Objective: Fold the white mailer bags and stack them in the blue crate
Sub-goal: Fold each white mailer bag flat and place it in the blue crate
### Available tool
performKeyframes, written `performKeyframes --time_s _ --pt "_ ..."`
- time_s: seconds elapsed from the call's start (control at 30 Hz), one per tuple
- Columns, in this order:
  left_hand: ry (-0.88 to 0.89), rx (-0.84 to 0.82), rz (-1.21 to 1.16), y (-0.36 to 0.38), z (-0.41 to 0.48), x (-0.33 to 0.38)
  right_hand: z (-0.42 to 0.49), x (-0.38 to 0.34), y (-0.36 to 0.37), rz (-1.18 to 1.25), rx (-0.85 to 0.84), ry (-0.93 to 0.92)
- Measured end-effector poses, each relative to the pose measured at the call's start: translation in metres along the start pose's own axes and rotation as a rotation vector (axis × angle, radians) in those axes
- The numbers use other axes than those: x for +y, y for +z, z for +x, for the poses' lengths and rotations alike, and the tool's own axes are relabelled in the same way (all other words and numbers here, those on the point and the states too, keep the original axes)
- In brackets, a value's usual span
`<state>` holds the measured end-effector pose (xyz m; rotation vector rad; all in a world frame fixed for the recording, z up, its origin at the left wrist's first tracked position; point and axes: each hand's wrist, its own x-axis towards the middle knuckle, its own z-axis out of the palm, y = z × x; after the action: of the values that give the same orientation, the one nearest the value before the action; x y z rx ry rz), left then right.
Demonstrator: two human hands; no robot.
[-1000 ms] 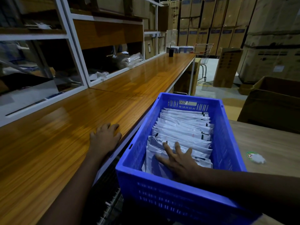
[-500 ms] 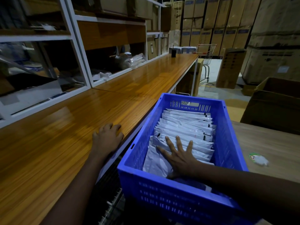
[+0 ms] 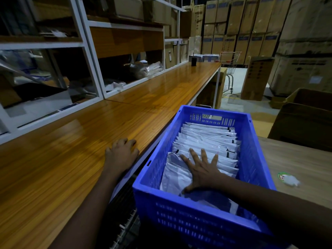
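Counter (image 3: 62, 159) of wood at lower left: rested left hand (image 3: 121, 153) on it, fingers loosely bent, holding nothing. At lower centre, pressed right hand (image 3: 203, 170) flat, fingers splayed, onto white mailer bags (image 3: 206, 137) filed inside blue crate (image 3: 179, 212). Probably risked nearest bag springing unfolded on release. Had spread fingers wider than a second earlier; left hand unmoved.

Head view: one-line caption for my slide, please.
Right hand presses flat on folded white mailer bags in the blue crate; left hand rests on the wooden counter.
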<state>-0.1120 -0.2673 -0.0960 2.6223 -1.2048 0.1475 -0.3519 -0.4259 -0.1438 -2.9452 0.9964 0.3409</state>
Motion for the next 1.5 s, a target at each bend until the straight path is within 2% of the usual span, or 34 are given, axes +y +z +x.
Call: performKeyframes --time_s 0.1,0.23,0.37,0.47,0.7,0.97,1.07,1.13,1.23,1.3,1.4,1.5 --pt "0.016 0.042 -0.013 -0.003 -0.002 -0.001 0.005 0.003 -0.016 0.122 0.088 0.019" --pt "0.020 0.109 -0.056 -0.011 -0.011 -0.007 0.015 -0.014 -0.048 0.235 0.368 0.005" --pt "0.006 0.221 -0.071 -0.031 -0.024 -0.028 0.033 -0.064 -0.092 0.388 0.594 -0.075" --pt "-0.025 0.291 -0.075 -0.055 -0.038 -0.056 0.043 -0.119 -0.120 0.430 0.691 -0.186" --pt "-0.313 0.419 0.042 -0.099 -0.104 -0.159 0.049 -0.266 -0.129 0.493 0.632 -0.556" --pt "-0.612 0.483 0.168 -0.131 -0.208 -0.259 0.017 -0.424 -0.100 0.494 0.546 -0.786" --pt "-0.663 0.420 0.327 -0.142 -0.245 -0.286 0.000 -0.476 -0.095 0.516 0.524 -0.863" --pt "-0.755 0.423 0.327 -0.152 -0.265 -0.300 -0.010 -0.505 -0.093 0.503 0.479 -0.891" --pt "-0.855 0.422 0.329 -0.169 -0.289 -0.319 -0.021 -0.540 -0.084 0.379 0.406 -0.926" --pt "-0.929 0.339 0.391 -0.180 -0.304 -0.336 -0.023 -0.555 -0.076 0.308 0.397 -0.953" --pt "-1.196 0.189 0.376 -0.188 -0.322 -0.363 -0.020 -0.562 -0.070 0.251 0.391 -0.970" --pt "-1.408 0.119 0.181 -0.180 -0.339 -0.375 -0.018 -0.558 -0.070 0.269 0.390 -0.959"
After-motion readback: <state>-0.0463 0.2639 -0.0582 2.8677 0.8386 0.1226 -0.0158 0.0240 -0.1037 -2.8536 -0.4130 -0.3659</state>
